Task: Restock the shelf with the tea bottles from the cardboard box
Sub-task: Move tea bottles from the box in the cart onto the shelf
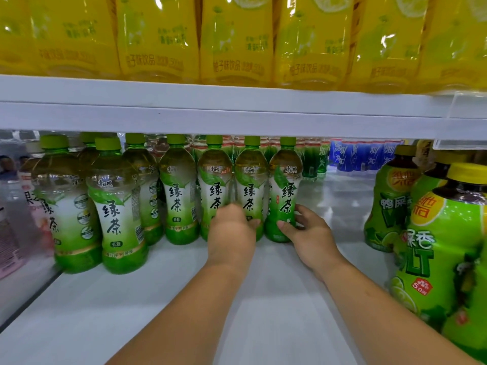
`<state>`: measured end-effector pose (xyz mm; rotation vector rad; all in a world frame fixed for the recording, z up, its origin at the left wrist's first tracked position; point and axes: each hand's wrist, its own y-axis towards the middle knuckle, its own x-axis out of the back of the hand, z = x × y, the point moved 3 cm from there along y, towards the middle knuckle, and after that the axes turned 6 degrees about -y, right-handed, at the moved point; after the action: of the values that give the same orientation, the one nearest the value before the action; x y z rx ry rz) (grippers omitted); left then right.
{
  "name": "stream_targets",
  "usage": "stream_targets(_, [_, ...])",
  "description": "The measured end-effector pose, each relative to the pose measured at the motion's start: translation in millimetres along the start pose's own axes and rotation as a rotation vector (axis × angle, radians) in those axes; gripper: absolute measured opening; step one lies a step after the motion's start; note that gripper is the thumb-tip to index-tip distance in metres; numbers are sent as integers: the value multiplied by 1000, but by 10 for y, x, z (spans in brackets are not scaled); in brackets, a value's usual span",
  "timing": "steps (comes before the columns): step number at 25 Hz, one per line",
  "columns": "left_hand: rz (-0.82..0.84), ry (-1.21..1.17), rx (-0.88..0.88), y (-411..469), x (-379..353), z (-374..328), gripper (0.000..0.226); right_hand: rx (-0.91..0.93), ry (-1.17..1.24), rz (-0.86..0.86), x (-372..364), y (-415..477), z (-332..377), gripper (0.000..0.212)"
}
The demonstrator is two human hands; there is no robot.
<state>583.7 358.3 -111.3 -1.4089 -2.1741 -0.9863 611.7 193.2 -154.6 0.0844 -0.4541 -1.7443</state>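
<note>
Where the white shelf (263,299) runs back under the upper board (210,111), a row of tea bottles (179,191) with green caps stands upright across the middle of the frame. The right hand (305,230) grips the end tea bottle (286,180) at the row's right end, thumb on its lower front and fingers (301,210) curled round its right side. That bottle stands upright on the shelf. The left hand (232,233) lies over the lower parts of the two neighbouring bottles (214,180) just left of it, back of hand to camera. Its fingers are hidden, so I cannot tell whether they grip. Lime-green bottles (434,246) with yellow caps stand at the right edge. Blue bottles (363,156) stand far back, right of centre. Yellow drink packs (237,40) fill the top of the frame.
</note>
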Motion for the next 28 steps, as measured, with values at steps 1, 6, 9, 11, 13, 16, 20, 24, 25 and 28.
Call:
stream_targets(1, [-3, 3, 0, -9, 7, 10, 29, 5, -10, -2, -4, -1, 0, 42])
stream_targets(6, [-38, 17, -6, -17, 27, 35, 29, 31, -115, -19, -16, -7, 17, 43])
stream_targets(9, [-62, -10, -40, -45, 10, 45, 28, 34, -158, -22, -16, -38, 50, 44])
stream_targets(11, [-67, -70, -55, -50, -20, 86, 28, 29, -172, -20, -6, -65, 76, 43])
stream_targets(13, [-72, -168, -60, -81, -23, 122, 27, 17, -188, -16, -6, -91, 111, 41])
stream_targets(16, [-51, -398, 0, -230, 0, 94, 33, -67, -205, -25, 10, -137, 138, 31])
stream_targets(20, [53, -554, 186, -366, -37, 54, 40, -237, -197, -21, 48, -252, 252, 34])
stream_targets(24, [210, -550, 309, -444, -19, -11, 37, -290, -127, -26, 58, -485, 481, 26])
stream_targets(25, [254, -574, 311, -500, 34, -57, 39, -292, -102, -47, 76, -582, 540, 25])
stream_targets(28, [395, -564, 332, -750, 220, -139, 56, -366, -49, -58, 147, -889, 659, 31])
